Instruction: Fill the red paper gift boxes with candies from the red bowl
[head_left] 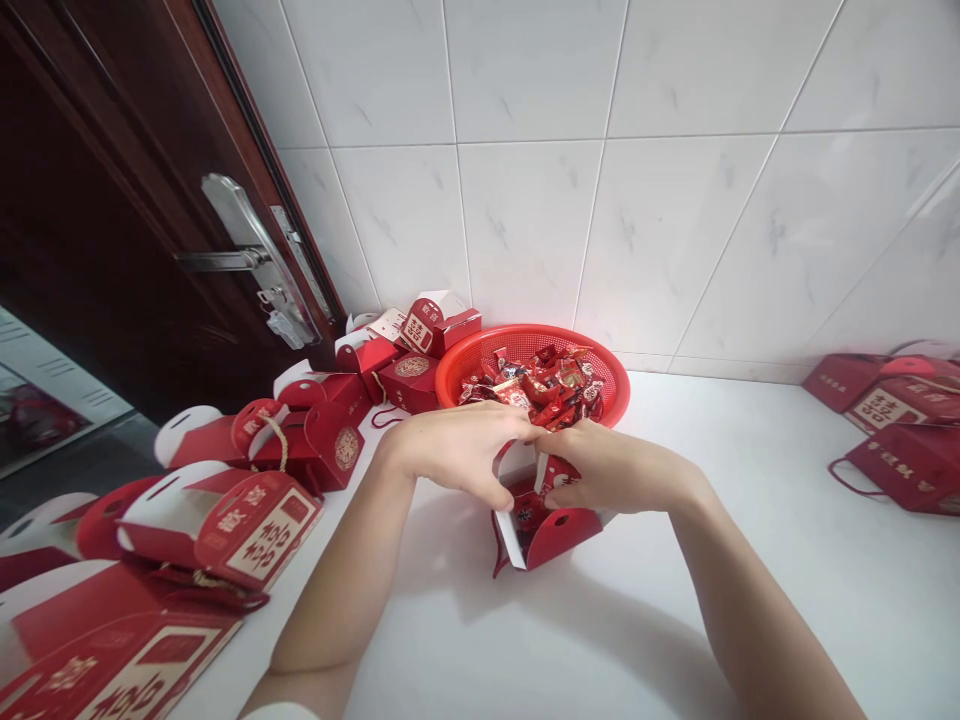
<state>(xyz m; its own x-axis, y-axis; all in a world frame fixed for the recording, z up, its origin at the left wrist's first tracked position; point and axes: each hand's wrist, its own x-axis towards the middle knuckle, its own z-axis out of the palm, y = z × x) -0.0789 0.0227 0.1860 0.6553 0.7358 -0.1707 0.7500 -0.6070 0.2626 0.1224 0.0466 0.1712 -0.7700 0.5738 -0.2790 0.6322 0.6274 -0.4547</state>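
Observation:
A red gift box (562,538) with its top flaps spread stands on the white table in front of me, a dark red wrapped item partly visible inside. My left hand (469,452) is closed on the box's left side, thumb at the white inner edge of a flap. On the other side, my right hand (604,468) is closed at the right flap, its fingertips bent over the opening. Just behind both hands sits a red mesh basket (616,385) holding several red wrapped candies (551,383).
Several red boxes (262,530) line the table's left side, reaching back to the basket. More red boxes (907,460) stand at the far right. A tiled wall (675,200) rises behind the table (810,560), and a dark door (112,150) is at the left.

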